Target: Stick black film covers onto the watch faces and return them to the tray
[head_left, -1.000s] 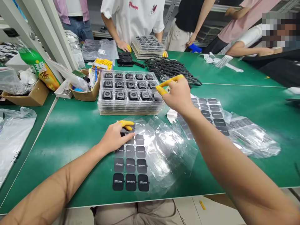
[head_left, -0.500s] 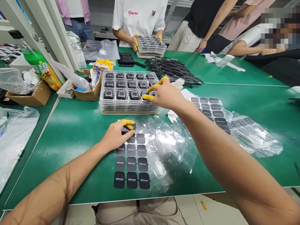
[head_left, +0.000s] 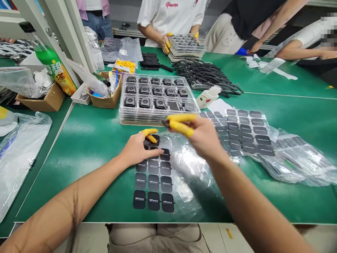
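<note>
My left hand (head_left: 137,149) rests on the upper left of a sheet of black HiFuture films (head_left: 153,182), its thumb and yellow-cotted fingers stretched apart. In front of the tray, my right hand (head_left: 202,131) is closed in a pinch, slightly blurred. Between its yellow-cotted fingertips is a small dark watch body (head_left: 165,122), mostly hidden. Behind it stands a stack of clear plastic trays (head_left: 147,114). Its top tray holds rows of black watch bodies (head_left: 144,90). One front-row slot (head_left: 173,106) shows no watch body.
More film sheets (head_left: 246,131) and plastic bags lie to the right, near a white bottle (head_left: 209,96). Black straps (head_left: 207,75) are heaped behind. Cardboard boxes (head_left: 105,100) and a green drink bottle (head_left: 54,63) stand left. Across the table, a co-worker's hands (head_left: 166,43) hold another tray stack.
My right hand has come off the tray toward me with a watch body, leaving its slot bare. My left hand stays on the sheet. The view has shifted, uncovering the white bottle.
</note>
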`<state>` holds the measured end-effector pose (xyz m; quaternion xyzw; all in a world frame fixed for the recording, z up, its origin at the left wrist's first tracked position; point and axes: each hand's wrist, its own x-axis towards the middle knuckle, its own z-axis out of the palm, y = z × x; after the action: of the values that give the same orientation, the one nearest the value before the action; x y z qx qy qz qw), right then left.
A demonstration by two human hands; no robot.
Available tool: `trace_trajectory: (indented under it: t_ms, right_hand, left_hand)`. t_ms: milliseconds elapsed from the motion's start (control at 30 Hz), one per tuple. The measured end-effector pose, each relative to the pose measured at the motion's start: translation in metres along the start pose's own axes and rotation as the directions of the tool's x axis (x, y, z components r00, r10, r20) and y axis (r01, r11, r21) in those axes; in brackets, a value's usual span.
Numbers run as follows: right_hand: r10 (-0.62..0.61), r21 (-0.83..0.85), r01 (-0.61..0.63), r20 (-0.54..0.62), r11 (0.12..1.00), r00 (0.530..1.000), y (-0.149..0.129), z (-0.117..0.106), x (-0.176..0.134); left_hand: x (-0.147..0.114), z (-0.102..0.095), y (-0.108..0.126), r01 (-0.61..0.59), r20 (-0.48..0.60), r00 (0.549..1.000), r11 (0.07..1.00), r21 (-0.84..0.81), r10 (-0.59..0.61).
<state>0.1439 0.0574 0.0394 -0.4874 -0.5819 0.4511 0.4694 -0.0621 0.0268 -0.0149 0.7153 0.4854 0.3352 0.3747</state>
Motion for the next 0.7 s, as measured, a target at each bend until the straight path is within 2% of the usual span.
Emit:
trace_trajectory:
  t_ms: [100,200,267,400,500,600,700]
  right_hand:
    - [0.128,0.148,-0.126,-0.002,0.981,0.992,0.028,0.024,-0.036]
    - [0.173,0.126,-0.183,0.081,0.975,0.981,0.045,0.031,-0.046]
    - [0.126,0.037,-0.130,0.093,0.991,0.988,0.049,0.028,-0.044]
    - [-0.046,-0.134,0.044,-0.013,0.990,0.999,0.049,0.026,-0.043]
    - [-0.046,-0.132,0.048,0.016,0.990,0.999,0.045,0.027,-0.042]
    - [0.012,-0.026,-0.010,0.078,1.000,0.997,0.035,0.010,-0.034]
    - [0.121,-0.019,-0.120,0.120,0.993,0.985,0.027,-0.032,-0.019]
  left_hand:
    - [0.000,0.001,-0.001,0.039,-0.020,0.999,0.999,0.027,-0.038]
    - [0.000,0.002,-0.003,0.051,-0.052,0.998,0.996,0.067,-0.047]
    - [0.000,0.003,-0.002,0.046,-0.054,0.998,0.996,0.081,-0.042]
    - [-0.001,0.002,0.002,0.013,-0.055,0.998,0.997,0.074,-0.009]
    - [-0.001,0.000,0.004,-0.018,-0.056,0.998,0.997,0.081,0.023]
    - [0.000,0.000,0.003,-0.018,-0.068,0.997,0.997,0.075,0.023]
    - [0.001,-0.001,0.002,0.025,-0.077,0.997,0.999,0.030,-0.022]
